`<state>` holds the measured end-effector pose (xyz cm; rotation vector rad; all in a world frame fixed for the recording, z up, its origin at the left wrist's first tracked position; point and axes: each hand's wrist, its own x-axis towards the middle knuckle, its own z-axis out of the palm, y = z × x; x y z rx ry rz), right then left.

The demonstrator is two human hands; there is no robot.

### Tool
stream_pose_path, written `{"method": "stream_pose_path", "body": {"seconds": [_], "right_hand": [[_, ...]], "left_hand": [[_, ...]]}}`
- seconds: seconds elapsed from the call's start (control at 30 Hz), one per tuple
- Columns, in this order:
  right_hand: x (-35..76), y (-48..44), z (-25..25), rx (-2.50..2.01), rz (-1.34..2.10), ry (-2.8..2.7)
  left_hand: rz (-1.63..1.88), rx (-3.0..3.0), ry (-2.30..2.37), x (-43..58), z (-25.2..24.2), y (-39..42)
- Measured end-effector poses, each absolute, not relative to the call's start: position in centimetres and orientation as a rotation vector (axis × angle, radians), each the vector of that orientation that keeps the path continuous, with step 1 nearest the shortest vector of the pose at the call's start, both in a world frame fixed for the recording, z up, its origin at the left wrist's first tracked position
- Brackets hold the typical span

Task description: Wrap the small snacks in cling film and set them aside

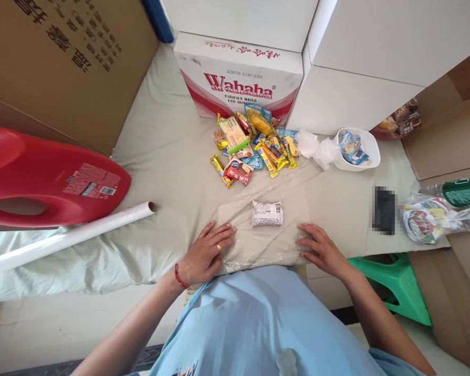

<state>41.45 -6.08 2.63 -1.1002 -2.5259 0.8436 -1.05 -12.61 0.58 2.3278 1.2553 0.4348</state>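
A small white packaged snack [267, 214] with printed text and a barcode lies on a sheet of clear plastic film [250, 248] spread over the cloth-covered table. My left hand [207, 251], with a ring and a red cord bracelet, rests flat on the film's left edge, fingers stretched out. At the opposite edge, my right hand [321, 249] touches the film with its fingers apart. Neither hand holds the snack, which sits between them. Beyond it is a pile of wrapped snacks [254, 143] in yellow, red and blue.
A Wahaha carton [243, 78] stands behind the snacks. To the left are a white film roll [74, 235] and a red jug [55, 177]. On the right are a white tub [374, 151], a pixelated dark object [384, 210], a green-labelled bottle [464, 191] and a green stool [403, 290].
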Motion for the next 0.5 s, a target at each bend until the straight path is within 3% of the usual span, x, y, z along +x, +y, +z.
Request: {"method": "stream_pose_path", "body": {"seconds": [0.27,0.5], "right_hand": [[40.7,-1.6,5.0,-1.07,1.059,-2.336],[36.9,6.0,4.9,-1.306,0.979,-2.286]], "left_hand": [[0.729,1.876,1.412,-1.2,1.2,-9.4],[0.825,1.57,1.908,-0.8,0.6,-4.6]]}}
